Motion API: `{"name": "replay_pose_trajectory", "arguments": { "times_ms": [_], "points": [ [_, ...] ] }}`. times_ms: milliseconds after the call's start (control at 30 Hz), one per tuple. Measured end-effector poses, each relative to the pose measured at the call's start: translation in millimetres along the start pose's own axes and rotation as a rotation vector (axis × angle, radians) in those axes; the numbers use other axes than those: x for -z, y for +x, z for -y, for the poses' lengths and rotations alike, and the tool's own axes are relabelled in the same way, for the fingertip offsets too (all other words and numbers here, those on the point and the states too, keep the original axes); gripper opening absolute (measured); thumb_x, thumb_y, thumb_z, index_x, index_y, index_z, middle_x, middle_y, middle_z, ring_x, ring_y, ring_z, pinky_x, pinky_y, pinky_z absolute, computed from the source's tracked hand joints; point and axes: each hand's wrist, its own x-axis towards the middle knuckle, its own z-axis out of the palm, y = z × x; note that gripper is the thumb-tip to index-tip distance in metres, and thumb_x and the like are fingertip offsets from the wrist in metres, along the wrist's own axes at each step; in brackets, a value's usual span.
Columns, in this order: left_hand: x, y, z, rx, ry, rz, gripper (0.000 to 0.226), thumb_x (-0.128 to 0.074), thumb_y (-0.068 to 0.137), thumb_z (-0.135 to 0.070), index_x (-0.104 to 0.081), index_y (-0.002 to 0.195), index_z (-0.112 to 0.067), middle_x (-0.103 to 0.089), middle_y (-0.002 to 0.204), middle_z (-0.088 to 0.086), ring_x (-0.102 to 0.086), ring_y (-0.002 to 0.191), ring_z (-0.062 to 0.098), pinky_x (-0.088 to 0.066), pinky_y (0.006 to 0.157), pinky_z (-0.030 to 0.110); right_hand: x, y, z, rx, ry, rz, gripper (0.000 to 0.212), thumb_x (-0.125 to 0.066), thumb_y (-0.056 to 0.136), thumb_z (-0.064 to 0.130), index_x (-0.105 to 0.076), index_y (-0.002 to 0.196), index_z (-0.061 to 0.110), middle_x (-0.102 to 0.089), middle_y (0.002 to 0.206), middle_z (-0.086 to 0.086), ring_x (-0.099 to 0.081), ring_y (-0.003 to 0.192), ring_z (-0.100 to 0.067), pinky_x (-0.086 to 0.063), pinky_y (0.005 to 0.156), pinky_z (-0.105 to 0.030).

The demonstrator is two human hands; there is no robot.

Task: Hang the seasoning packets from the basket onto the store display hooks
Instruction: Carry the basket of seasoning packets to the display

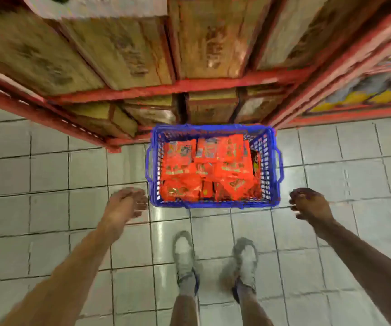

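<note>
Blue plastic, the basket (214, 203) sits on the tiled floor (48, 208) at your twelve o'clock, just before your shoes (184, 252), heaped with orange-red seasoning packets (207, 170). Your left hand (125, 203) hangs at the basket's eight o'clock, fingers loosely curled, holding nothing; your right hand (309, 203) at its four o'clock, likewise empty. Beyond it, at twelve, a red rack (166, 87) carries cardboard boxes (124, 50).

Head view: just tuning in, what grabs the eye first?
A blue basket sits on the tiled floor against red shelving, packed with bright orange packets. The left hand and right hand hang at either side of it, holding nothing.
</note>
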Motion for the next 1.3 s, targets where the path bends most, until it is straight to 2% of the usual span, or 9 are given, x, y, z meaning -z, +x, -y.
{"name": "replay_pose_trajectory", "arguments": {
  "times_ms": [100, 167, 233, 333, 500, 700, 900, 1133, 1300],
  "points": [
    [-13, 84, 33, -0.032, 0.050, -0.035, 0.026, -0.047, 0.099, 0.005, -0.062, 0.091, -0.014, -0.060, 0.081, 0.007, -0.054, 0.069, 0.019, -0.040, 0.066, 0.029, -43, 65, -17, 0.030, -0.233, -0.126, 0.047, -0.057, 0.101, 0.030, -0.050, 0.141, 0.006, -0.065, 0.123, -0.022, -0.061, 0.116, -0.038, -0.048, 0.094, -0.044],
    [-24, 138, 55, -0.041, 0.101, -0.111, 0.019, -0.053, 0.100, 0.000, -0.061, 0.107, -0.016, -0.059, 0.082, 0.004, -0.051, 0.068, 0.017, -0.040, 0.066, 0.027, -73, 99, -23, 0.032, -0.267, -0.218, 0.060, -0.055, 0.101, 0.038, -0.042, 0.144, -0.001, -0.063, 0.124, -0.029, -0.058, 0.119, -0.044, -0.045, 0.097, -0.046],
    [-34, 177, 77, -0.068, 0.157, -0.134, 0.022, -0.064, 0.097, -0.009, -0.061, 0.117, -0.017, -0.067, 0.096, 0.014, -0.057, 0.082, 0.021, -0.052, 0.081, 0.035, -93, 125, -32, 0.017, -0.286, -0.306, 0.056, -0.053, 0.101, 0.043, -0.048, 0.133, -0.003, -0.063, 0.119, -0.033, -0.058, 0.115, -0.048, -0.044, 0.092, -0.046],
    [-45, 211, 104, -0.046, 0.266, -0.120, 0.019, -0.065, 0.097, -0.027, -0.066, 0.083, -0.014, -0.073, 0.103, 0.020, -0.067, 0.091, 0.028, -0.056, 0.093, 0.056, -102, 152, -50, 0.005, -0.289, -0.400, 0.051, -0.049, 0.097, 0.053, -0.060, 0.105, 0.003, -0.066, 0.105, -0.030, -0.061, 0.103, -0.046, -0.043, 0.080, -0.042],
    [-57, 227, 133, -0.093, 0.311, -0.212, 0.027, -0.058, 0.098, -0.049, -0.059, 0.082, -0.027, -0.072, 0.096, 0.001, -0.071, 0.083, 0.020, -0.054, 0.070, 0.030, -114, 169, -76, -0.061, -0.148, -0.378, 0.058, -0.036, 0.098, 0.059, -0.055, 0.075, 0.008, -0.054, 0.070, -0.007, -0.049, 0.061, -0.025, -0.032, 0.057, -0.031],
    [-72, 221, 132, -0.111, 0.316, -0.307, 0.031, -0.063, 0.095, -0.049, -0.056, 0.104, -0.021, -0.068, 0.109, 0.004, -0.068, 0.096, 0.025, -0.058, 0.086, 0.043, -120, 167, -80, -0.015, -0.106, -0.382, 0.052, -0.056, 0.090, 0.060, -0.060, 0.076, 0.010, -0.058, 0.070, -0.010, -0.055, 0.070, -0.032, -0.041, 0.066, -0.035],
    [-73, 187, 113, -0.163, 0.338, -0.417, 0.035, -0.078, 0.085, -0.041, -0.064, 0.102, -0.014, -0.070, 0.098, 0.004, -0.070, 0.084, 0.023, -0.050, 0.059, 0.023, -84, 151, -72, 0.100, -0.259, -0.329, 0.034, -0.072, 0.081, 0.038, -0.072, 0.082, 0.004, -0.060, 0.069, -0.015, -0.056, 0.070, -0.033, -0.040, 0.065, -0.036],
    [-93, 103, 83, -0.227, 0.405, -0.370, 0.024, -0.078, 0.084, -0.029, -0.060, 0.078, -0.014, -0.069, 0.077, 0.002, -0.069, 0.069, 0.022, -0.058, 0.061, 0.033, -6, 65, -123, 0.073, -0.202, -0.314, 0.043, -0.066, 0.085, 0.046, -0.057, 0.066, 0.009, -0.057, 0.061, -0.010, -0.053, 0.067, -0.033, -0.034, 0.064, -0.036],
    [-140, 34, 22, -0.398, 0.508, -0.276, 0.027, -0.075, 0.078, -0.028, -0.063, 0.073, -0.005, -0.064, 0.067, 0.016, -0.055, 0.059, 0.033, -0.051, 0.055, 0.039, 89, -6, -148, 0.060, -0.245, -0.395, 0.060, -0.046, 0.078, 0.059, -0.055, 0.066, 0.001, -0.062, 0.070, -0.028, -0.060, 0.074, -0.047, -0.044, 0.070, -0.045]
  ]
}}
